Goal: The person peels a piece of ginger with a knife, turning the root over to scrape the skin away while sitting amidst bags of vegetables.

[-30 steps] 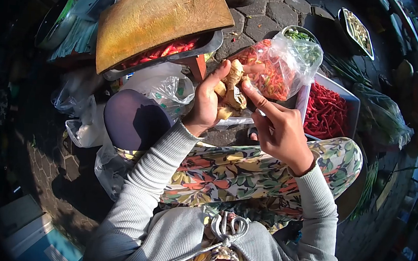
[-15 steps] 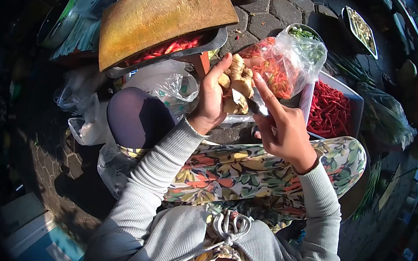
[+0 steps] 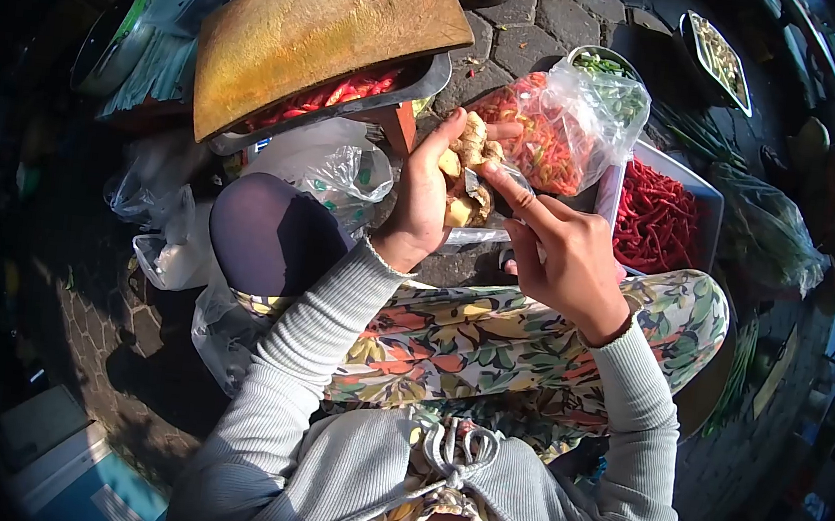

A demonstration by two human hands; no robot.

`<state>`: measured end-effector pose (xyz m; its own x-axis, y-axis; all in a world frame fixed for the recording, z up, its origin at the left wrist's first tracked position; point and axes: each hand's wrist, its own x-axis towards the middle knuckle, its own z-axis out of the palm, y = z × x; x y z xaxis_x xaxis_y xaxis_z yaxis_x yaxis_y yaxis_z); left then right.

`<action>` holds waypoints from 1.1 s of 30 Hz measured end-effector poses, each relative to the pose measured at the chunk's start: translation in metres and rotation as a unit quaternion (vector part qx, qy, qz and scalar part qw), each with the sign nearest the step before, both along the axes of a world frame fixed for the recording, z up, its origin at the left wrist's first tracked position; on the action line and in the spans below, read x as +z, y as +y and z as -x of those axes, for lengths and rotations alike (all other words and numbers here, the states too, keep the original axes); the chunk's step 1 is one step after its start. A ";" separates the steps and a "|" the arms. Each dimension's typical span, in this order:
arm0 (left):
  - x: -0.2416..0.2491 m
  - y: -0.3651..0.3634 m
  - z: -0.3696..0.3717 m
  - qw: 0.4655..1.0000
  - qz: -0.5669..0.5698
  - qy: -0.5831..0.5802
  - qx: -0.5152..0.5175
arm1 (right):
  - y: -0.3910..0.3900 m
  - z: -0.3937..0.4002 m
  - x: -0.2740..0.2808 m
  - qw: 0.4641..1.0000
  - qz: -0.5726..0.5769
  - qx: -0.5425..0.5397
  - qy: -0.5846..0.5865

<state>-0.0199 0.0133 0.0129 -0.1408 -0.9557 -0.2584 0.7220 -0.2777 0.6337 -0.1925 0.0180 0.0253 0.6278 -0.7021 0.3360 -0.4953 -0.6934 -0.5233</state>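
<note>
My left hand [image 3: 419, 205] cups a knobbly piece of ginger [image 3: 473, 143], fingers wrapped behind it and thumb along its left side. Pale yellow flesh shows on the lower part, while brown skin covers other parts. My right hand [image 3: 571, 255] is closed on a small knife, its handle mostly hidden in the palm. The index finger stretches along toward the ginger, and the knife's blade [image 3: 471, 180] lies against the root. Just beyond both hands is a clear plastic bag [image 3: 540, 137] of cut red and orange chillies.
A white tub [image 3: 711, 223] of red chillies [image 3: 654, 223] stands at right. A wooden chopping board [image 3: 333, 36] rests over a dark tray [image 3: 433, 76] of cut chillies at upper left. Plastic bags [image 3: 331, 167] lie near my left knee. Leafy greens [image 3: 767, 229] lie far right.
My right hand has shifted slightly left, its index finger now closer over the ginger. The blade has moved up and left on the root, and more pale flesh shows below.
</note>
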 end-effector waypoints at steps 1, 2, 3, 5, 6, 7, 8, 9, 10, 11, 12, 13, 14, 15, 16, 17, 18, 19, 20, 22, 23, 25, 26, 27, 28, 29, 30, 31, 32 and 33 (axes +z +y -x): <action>-0.001 0.000 0.000 1.000 0.000 0.000 0.000 | 0.000 0.000 0.000 1.000 -0.016 0.006 -0.014; -0.002 0.000 -0.001 1.000 0.007 -0.002 -0.004 | 0.000 0.000 0.000 0.999 -0.032 0.012 -0.029; -0.002 0.000 -0.002 1.000 0.014 -0.004 -0.008 | 0.002 0.000 0.001 0.999 -0.032 0.013 -0.029; -0.002 -0.001 -0.001 1.000 0.012 -0.024 0.006 | 0.005 0.000 0.006 0.999 -0.041 -0.004 0.005; -0.001 -0.001 0.000 0.999 0.010 -0.044 0.018 | 0.004 -0.001 0.006 0.999 -0.041 -0.003 0.005; 0.001 -0.001 0.001 0.999 0.010 -0.044 0.019 | 0.004 0.000 0.004 1.000 -0.028 -0.002 0.009; 0.003 0.000 0.001 0.999 -0.001 -0.043 0.018 | 0.004 0.000 0.004 1.000 -0.014 -0.001 0.013; 0.005 0.000 0.002 0.999 -0.012 -0.042 0.016 | 0.004 0.001 0.003 1.000 -0.014 -0.002 0.013; 0.004 0.001 0.002 0.999 -0.011 -0.042 0.016 | 0.002 0.001 0.002 1.000 -0.002 0.001 0.019; 0.002 0.001 0.002 0.999 -0.007 -0.036 0.009 | 0.001 0.002 0.001 1.000 0.010 0.003 0.024; 0.002 0.002 0.002 1.000 -0.003 -0.029 0.003 | 0.001 0.002 0.002 1.000 0.010 0.002 0.025; 0.002 0.002 0.002 1.000 -0.002 -0.029 0.003 | 0.002 0.003 0.003 1.000 -0.001 0.007 0.020; 0.004 0.002 0.003 0.999 -0.005 -0.031 0.006 | 0.002 0.002 0.004 1.000 -0.011 0.012 0.015; 0.005 0.002 0.002 0.999 -0.008 -0.035 0.008 | 0.003 0.002 0.005 1.000 -0.012 0.013 0.014; 0.004 0.002 0.001 0.999 -0.008 -0.035 0.009 | 0.004 0.001 0.007 1.000 -0.023 0.012 0.011; 0.001 0.001 0.000 0.999 -0.001 -0.037 0.006 | 0.005 0.001 0.008 0.999 -0.035 0.010 0.009; 0.001 0.001 0.000 0.999 0.007 -0.039 0.003 | 0.005 0.000 0.007 0.999 -0.035 0.011 0.009; 0.001 0.001 0.001 0.999 0.007 -0.038 0.002 | 0.005 0.000 0.005 1.000 -0.021 0.007 0.012; 0.003 0.000 0.001 0.999 0.001 -0.037 0.007 | 0.005 0.000 0.004 1.000 -0.006 0.003 0.015; 0.004 0.001 0.002 0.999 -0.005 -0.036 0.010 | 0.006 0.000 0.003 1.000 0.002 0.001 0.022; 0.004 0.001 0.001 0.999 -0.006 -0.031 0.010 | 0.006 0.000 0.003 1.000 0.011 -0.001 0.029; 0.005 0.002 0.002 1.000 -0.007 -0.025 0.009 | 0.005 0.000 0.003 1.000 0.013 -0.005 0.025; 0.007 0.003 0.003 1.000 -0.010 -0.027 0.009 | 0.004 0.000 0.003 1.000 0.015 -0.007 0.022; 0.008 0.004 0.004 0.999 -0.012 -0.029 0.009 | 0.004 0.000 0.004 1.000 0.015 -0.007 0.022; 0.007 0.003 0.004 0.999 -0.012 -0.028 0.009 | 0.004 0.000 0.005 1.000 0.008 -0.006 0.023; 0.004 0.003 0.002 1.000 -0.003 -0.018 0.004 | 0.004 0.001 0.006 1.000 0.002 -0.004 0.022; 0.003 0.003 0.001 1.000 0.005 -0.008 -0.002 | 0.004 0.001 0.006 1.000 0.002 -0.003 0.022; 0.003 0.003 0.000 1.000 0.005 -0.010 -0.001 | 0.004 0.001 0.007 1.000 -0.005 0.002 0.010; 0.003 0.003 0.000 1.000 0.004 -0.007 -0.004 | 0.004 0.001 0.007 1.000 -0.013 0.007 -0.001; 0.003 0.003 0.000 1.000 0.002 -0.005 -0.007 | 0.005 0.001 0.007 1.000 -0.013 0.008 -0.001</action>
<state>-0.0198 0.0160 0.0158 -0.1520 -0.9547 -0.2558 0.7117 -0.2853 0.6419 -0.1937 0.0231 0.0320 0.6384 -0.7001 0.3198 -0.4824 -0.6877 -0.5426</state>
